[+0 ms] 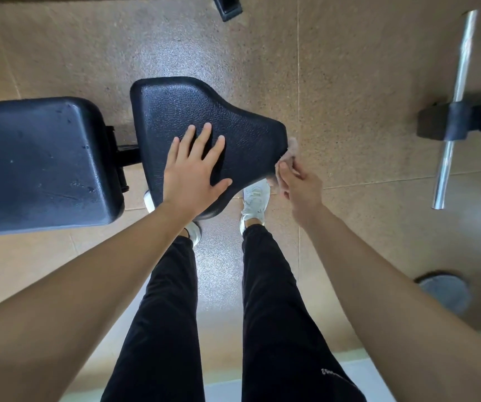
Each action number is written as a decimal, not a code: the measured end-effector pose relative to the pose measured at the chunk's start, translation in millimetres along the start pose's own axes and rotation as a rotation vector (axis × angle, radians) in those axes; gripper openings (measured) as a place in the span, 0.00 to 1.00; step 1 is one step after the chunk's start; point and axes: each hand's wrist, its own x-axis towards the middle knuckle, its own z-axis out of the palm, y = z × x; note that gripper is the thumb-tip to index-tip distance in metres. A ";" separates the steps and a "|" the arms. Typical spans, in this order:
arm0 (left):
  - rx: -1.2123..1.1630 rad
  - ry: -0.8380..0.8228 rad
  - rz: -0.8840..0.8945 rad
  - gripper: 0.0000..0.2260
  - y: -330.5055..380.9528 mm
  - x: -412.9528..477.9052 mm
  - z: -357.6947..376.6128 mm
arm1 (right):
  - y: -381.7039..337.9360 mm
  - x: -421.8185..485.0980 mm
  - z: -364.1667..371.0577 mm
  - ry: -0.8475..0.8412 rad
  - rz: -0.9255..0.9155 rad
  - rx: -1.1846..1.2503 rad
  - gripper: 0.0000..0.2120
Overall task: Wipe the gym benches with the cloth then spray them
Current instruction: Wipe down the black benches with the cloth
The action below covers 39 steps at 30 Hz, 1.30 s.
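- The left hand (193, 169) is lying flat, fingers straight and spread, on the near middle of the black textured seat surface (175, 105); it is gripping nothing and seems to be steadying the pad.
- The right hand (300, 187) is bunching a small pinkish cloth (291, 146) in curled fingers and holding it against the edge at the narrow right end of the surface, by its near right corner.
- Judging by this, the wiping step is going on at the rim, and no spray bottle is showing, so spraying is not yet due.
- To do this well, the right hand should be wrapping the cloth over the lip so that both the top and the side of the edge are getting rubbed, then working round the corners towards the wide left end.
- The left hand is covering part of the pad, so it will need lifting for that patch to be reached.
- The grain is likely trapping dirt, so firm overlapping strokes are advisable.
- The back pad (39, 158), just left of the surface, is showing specks and streaks and looks to be waiting for a wipe.
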 end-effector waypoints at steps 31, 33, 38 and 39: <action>-0.767 0.269 -0.742 0.17 -136.4 -162.3 6.8 | 87.2 -131.2 192.9 -0.308 0.560 0.339 0.13; -0.727 0.303 -0.781 0.17 -154.9 -167.9 6.7 | 82.0 -138.4 212.7 -0.332 0.648 0.447 0.09; -0.671 0.252 -0.844 0.22 -192.4 -182.1 3.0 | 54.8 -145.4 245.8 -0.400 0.260 -0.001 0.04; -0.646 0.230 -0.859 0.24 -197.3 -183.8 1.6 | 47.8 -144.2 248.7 -0.392 0.069 -0.147 0.01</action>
